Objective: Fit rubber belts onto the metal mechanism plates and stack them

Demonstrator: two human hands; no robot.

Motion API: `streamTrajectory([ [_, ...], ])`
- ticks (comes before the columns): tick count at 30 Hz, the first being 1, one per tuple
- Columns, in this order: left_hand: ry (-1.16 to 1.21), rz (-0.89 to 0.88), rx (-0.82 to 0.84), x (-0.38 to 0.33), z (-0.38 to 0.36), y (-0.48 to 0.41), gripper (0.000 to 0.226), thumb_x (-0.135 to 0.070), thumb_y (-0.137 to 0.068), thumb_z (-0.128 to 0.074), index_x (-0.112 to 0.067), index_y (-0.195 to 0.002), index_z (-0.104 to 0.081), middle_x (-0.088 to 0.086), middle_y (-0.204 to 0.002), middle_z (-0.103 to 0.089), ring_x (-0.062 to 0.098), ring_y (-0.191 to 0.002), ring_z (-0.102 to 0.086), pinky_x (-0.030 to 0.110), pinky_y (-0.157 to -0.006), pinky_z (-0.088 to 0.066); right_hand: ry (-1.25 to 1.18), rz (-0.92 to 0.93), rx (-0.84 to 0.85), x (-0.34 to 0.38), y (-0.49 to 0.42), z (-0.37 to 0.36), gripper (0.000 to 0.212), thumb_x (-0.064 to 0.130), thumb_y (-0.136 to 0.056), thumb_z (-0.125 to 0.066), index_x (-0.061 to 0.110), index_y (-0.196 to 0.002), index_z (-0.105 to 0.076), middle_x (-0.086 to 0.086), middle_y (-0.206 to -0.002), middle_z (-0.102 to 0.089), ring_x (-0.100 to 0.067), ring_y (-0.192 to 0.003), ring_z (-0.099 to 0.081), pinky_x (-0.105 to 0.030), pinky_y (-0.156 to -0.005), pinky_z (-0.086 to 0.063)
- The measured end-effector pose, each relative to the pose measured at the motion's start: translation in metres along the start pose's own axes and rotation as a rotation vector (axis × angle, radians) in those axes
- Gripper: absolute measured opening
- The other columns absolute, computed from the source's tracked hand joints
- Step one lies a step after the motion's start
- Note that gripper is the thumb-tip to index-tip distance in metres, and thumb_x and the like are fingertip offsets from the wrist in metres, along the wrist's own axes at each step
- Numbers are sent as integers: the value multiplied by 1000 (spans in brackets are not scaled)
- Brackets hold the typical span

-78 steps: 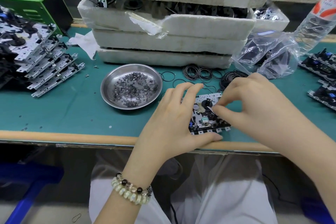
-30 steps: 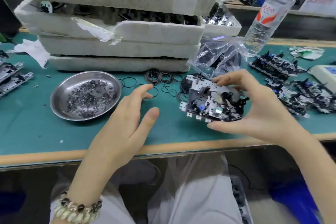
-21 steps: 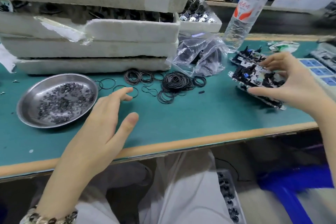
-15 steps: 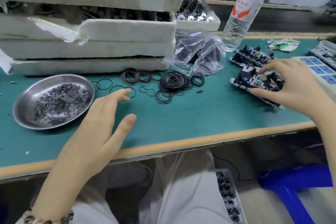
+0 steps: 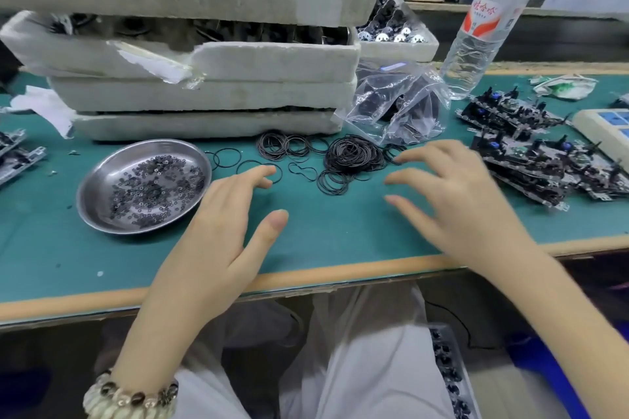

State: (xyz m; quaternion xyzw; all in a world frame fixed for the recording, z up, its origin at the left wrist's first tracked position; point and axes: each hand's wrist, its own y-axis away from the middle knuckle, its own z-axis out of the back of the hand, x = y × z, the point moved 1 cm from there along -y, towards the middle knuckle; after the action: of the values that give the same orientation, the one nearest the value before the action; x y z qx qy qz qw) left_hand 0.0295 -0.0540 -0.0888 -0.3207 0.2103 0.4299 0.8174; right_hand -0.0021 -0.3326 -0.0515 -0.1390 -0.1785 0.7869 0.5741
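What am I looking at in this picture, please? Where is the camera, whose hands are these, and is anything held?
There is no machine here: a person works with two bare hands. The camera sits on the person's head and looks down at the green table. The left hand and the right hand are over it with relaxed fingers; neither holds anything. Beyond them lies a heap of thin black rubber belts. To the left, a steel dish holds small dark rings. To the right lie metal mechanism plates, overlapping. Behind are stacked white foam trays, a clear plastic bag and a water bottle.
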Motion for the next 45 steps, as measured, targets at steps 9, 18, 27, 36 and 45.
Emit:
streamTrajectory([
  [9, 361, 18, -374, -1, 15, -1, 34, -37, -105, -35, -23, -126, -57, -5, -117, -67, 18, -117, -61, 29, -99, -46, -103, 214, -76, 98, -50, -39, 17, 23, -89, -67, 16, -101, -76, -5, -94, -68, -33, -87, -61, -42, -76, -48],
  [18, -75, 78, -375, 29, 69, 28, 21, -31, -99, -51, -21, -111, -67, -16, -106, -64, 12, -104, -59, 16, -93, -41, 200, 489, -154, 147, -72, -48, 29, -10, -76, -57, 14, -58, -57, -3, -61, -52, -25, -65, -55, -35, -72, -51],
  [27, -1032, -1, -349, 97, 160, 29, 22, -15, -97, -57, 3, -97, -70, 20, -105, -66, 45, -99, -57, 53, -83, -47, -147, 259, -133, 149, -67, -56, 10, 12, -86, -55, 8, -81, -63, -6, -79, -61, -33, -77, -57, -43, -70, -46],
  [36, -1222, 320, -561, 114, 231, -1, 37, -32, -100, -52, 3, -106, -61, 27, -109, -55, 45, -105, -47, 52, -82, -34, -305, 174, -102, 162, -68, -57, 9, 14, -87, -56, 9, -85, -63, -2, -83, -61, -31, -79, -56, -43, -69, -45],
  [45, -1325, 503, -569, 127, 279, -15, 36, -24, -96, -60, 11, -96, -57, 33, -107, -53, 48, -109, -44, 55, -89, -36, -385, 144, -75, 160, -68, -61, 8, 17, -87, -56, 12, -87, -63, 2, -84, -59, -26, -81, -55, -38, -71, -40],
])
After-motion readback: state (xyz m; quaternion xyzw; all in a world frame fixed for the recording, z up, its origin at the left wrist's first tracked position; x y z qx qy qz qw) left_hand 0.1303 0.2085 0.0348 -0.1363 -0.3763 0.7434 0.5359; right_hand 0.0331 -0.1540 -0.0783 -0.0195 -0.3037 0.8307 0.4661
